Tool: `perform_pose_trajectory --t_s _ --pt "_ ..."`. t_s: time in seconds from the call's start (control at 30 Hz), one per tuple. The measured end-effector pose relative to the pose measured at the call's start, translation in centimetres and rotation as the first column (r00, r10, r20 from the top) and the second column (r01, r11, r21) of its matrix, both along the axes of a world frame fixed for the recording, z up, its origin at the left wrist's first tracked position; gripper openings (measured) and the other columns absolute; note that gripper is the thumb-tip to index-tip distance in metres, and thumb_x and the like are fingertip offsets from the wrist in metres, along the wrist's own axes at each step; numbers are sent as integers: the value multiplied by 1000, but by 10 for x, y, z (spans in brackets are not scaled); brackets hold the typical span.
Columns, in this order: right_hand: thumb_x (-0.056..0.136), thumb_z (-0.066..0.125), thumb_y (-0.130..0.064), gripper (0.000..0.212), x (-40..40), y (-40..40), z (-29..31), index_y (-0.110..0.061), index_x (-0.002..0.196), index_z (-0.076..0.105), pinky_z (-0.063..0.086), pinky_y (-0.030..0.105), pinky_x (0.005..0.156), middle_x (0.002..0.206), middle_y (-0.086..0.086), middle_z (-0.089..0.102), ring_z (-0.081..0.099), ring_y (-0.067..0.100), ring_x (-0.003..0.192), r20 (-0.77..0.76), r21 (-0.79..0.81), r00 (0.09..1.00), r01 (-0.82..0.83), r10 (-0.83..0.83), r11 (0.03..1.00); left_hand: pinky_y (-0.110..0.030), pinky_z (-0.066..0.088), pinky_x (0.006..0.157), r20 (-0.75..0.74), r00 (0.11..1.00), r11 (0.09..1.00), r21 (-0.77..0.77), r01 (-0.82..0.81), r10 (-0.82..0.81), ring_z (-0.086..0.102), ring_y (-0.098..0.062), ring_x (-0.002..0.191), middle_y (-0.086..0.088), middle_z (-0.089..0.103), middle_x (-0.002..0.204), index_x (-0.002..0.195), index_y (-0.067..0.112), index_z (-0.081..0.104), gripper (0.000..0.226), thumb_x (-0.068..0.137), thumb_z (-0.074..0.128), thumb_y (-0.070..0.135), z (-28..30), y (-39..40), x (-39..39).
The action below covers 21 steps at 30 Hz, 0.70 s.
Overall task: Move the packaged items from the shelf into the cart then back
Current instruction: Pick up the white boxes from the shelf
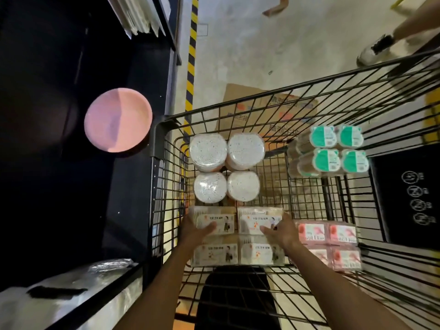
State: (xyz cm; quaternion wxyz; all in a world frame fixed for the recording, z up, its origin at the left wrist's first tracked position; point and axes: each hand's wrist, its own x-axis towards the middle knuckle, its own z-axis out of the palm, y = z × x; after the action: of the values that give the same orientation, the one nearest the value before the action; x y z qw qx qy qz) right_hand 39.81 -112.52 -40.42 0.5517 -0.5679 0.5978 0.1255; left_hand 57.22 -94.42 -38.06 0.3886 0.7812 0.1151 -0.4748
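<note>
The grip is two-handed: the left hand [197,231] clasps the left side of the four-pack of white boxes [238,236] with its thumb laid over the top face, and the right hand [277,231] holds the right side likewise. The pack sits low in the cart [238,108], at the near end of the basket. Just beyond it lies a four-pack of round tubs [227,166]; a pink-labelled pack [329,242] lies just beside it on the right, and a green-lidded pack [331,151] lies farther off. The dark shelf [59,163] stands to the left. In the inspector's judgement, a sound lift calls for even pressure from both sides, the pack kept level, raised straight clear of the wire rim before swinging left, without dragging the neighbouring packs.
</note>
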Motion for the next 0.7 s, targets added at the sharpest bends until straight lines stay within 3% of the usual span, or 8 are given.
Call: perform_pose_trajectory --t_s 0.1,0.17,0.27,0.37,0.47,0.6,0.7 --pt "68 83 -8 55 -6 0 -7 -8 111 50 53 47 88 108 3 65 63 25 101 -33 -19 999 0 -1 1000 -24 54 52 -67 998 1000 -17 0 -1 67 -13 82 -6 69 101 115 7 55 51 72 81 12 0 4 1" --pt "67 84 -10 56 -12 0 -17 -13 113 52 53 53 87 109 6 68 65 28 101 -44 -29 999 -22 20 999 -24 54 52 -92 996 1000 -13 -14 13 67 -16 86 -9 68 107 119 8 52 61 68 84 17 -3 5 0" --pt "70 80 -7 54 -15 0 -21 -16 115 51 53 54 87 110 7 68 65 30 103 -53 -18 999 -10 9 1000 -30 56 59 -79 997 1000 21 -5 7 67 -21 93 -11 66 113 122 9 50 71 63 87 24 -10 6 -2" --pt "72 79 -10 59 -13 -2 -21 -15 122 47 53 54 88 112 8 67 64 32 105 -74 -7 996 -44 44 999 -25 53 57 -70 997 999 26 33 -31 65 -15 87 -7 65 109 119 8 47 68 66 85 27 -11 4 -3" --pt "75 78 -10 58 -9 1 -20 -9 123 44 52 52 90 114 10 65 62 30 107 -119 -57 988 -100 93 993 -27 52 62 -34 993 992 47 118 -117 64 -18 94 -7 63 115 125 7 43 87 59 85 44 -13 2 -6" --pt "75 77 -8 54 -6 3 -15 -10 118 45 50 48 94 113 10 64 60 29 108 -149 -106 981 -137 120 985 -30 46 72 168 964 964 201 172 -207 59 -30 106 -11 58 115 122 2 43 66 74 81 23 -6 -3 -17" --pt "77 76 -8 68 -4 3 -11 -8 133 38 49 48 95 118 12 62 59 31 111 -145 -85 981 -141 128 986 -39 50 85 216 947 956 223 190 -239 57 -34 110 -15 59 118 122 1 48 59 76 79 20 -7 -2 -22"
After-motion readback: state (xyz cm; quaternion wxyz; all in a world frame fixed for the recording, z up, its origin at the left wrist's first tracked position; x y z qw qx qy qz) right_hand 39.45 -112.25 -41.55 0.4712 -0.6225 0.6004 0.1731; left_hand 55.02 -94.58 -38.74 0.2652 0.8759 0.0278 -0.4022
